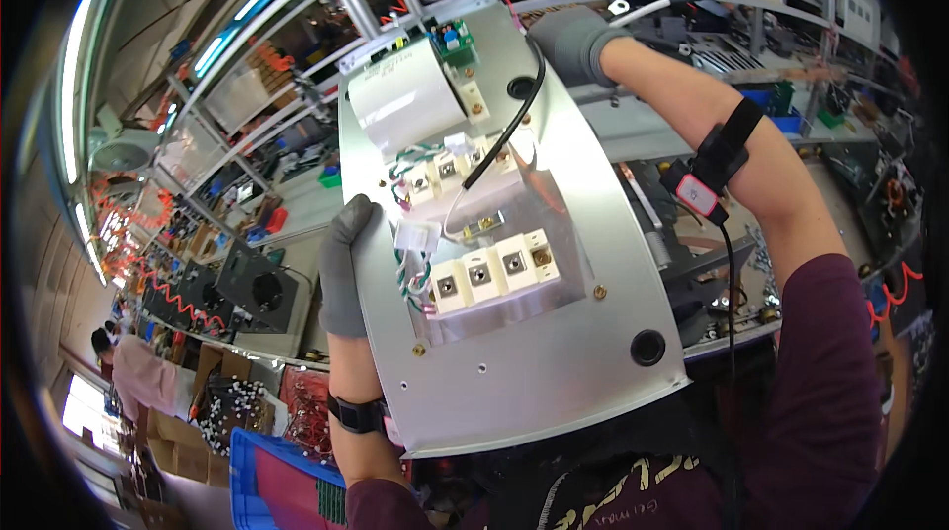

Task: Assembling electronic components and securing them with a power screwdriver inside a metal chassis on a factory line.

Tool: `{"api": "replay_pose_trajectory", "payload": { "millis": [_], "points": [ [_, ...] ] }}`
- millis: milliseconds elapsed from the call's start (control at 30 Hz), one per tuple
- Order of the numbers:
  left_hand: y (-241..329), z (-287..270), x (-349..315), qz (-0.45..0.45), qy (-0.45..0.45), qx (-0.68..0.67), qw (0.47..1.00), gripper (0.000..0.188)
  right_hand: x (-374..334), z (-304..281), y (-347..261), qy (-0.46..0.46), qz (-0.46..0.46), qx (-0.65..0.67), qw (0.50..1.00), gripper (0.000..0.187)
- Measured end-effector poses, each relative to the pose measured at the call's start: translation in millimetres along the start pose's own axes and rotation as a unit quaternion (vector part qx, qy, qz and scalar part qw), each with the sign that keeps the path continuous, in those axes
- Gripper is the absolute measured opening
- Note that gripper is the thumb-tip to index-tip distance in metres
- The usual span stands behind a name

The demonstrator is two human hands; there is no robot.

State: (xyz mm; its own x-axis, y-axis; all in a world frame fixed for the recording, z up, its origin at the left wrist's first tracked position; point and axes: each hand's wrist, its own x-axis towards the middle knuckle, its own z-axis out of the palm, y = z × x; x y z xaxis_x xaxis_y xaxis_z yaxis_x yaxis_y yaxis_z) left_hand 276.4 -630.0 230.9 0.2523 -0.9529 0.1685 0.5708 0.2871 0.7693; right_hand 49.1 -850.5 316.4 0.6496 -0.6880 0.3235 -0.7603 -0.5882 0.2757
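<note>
A large silver metal panel is held up, tilted, in front of my body. My left hand, in a grey glove, grips its left edge, thumb along the rim and the other fingers out of sight behind it. At the far right edge my right hand, also gloved, holds the panel, its fingertips mostly hidden. Mounted on the plate are a white cylinder, a small green circuit board and two cream terminal modules, the nearer module having green wires at its left. A black cable runs loosely across the upper right.
Behind the panel, a workbench carries scattered parts and a white cable. Black fan housings stand at left. A blue bin and cardboard box are lower left, near another person. A black cord hangs from my right forearm.
</note>
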Motion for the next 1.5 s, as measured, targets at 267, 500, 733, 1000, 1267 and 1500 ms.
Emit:
{"api": "replay_pose_trajectory", "payload": {
  "millis": [267, 500, 733, 1000, 1267, 1500],
  "points": [
    [-108.0, 59.7, 146.5, -0.240, -0.150, -0.039, 0.958, 0.027, -14.6, 113.1, 178.3, -0.095, 0.051, 0.072, 0.992, 0.029],
    [-217.8, 87.0, 238.7, -0.257, -0.088, 0.046, 0.961, 0.025, -1.6, 292.7, 271.5, -0.190, 0.023, 0.118, 0.974, 0.029],
    [-295.0, 45.3, 230.9, -0.328, 0.017, 0.106, 0.938, 0.024, -12.2, 413.7, 266.1, -0.244, 0.013, 0.153, 0.958, 0.030],
    [-340.8, -8.7, 182.7, -0.372, 0.090, 0.078, 0.921, 0.029, -33.2, 468.9, 239.7, -0.268, 0.023, 0.157, 0.950, 0.030],
    [-357.8, -16.2, 169.6, -0.362, 0.110, 0.050, 0.924, 0.029, -55.8, 486.0, 227.1, -0.273, 0.029, 0.148, 0.950, 0.030],
    [-361.5, -12.1, 160.7, -0.403, 0.121, 0.044, 0.906, 0.033, -80.0, 459.2, 202.6, -0.246, 0.037, 0.154, 0.956, 0.027]
  ]
}}
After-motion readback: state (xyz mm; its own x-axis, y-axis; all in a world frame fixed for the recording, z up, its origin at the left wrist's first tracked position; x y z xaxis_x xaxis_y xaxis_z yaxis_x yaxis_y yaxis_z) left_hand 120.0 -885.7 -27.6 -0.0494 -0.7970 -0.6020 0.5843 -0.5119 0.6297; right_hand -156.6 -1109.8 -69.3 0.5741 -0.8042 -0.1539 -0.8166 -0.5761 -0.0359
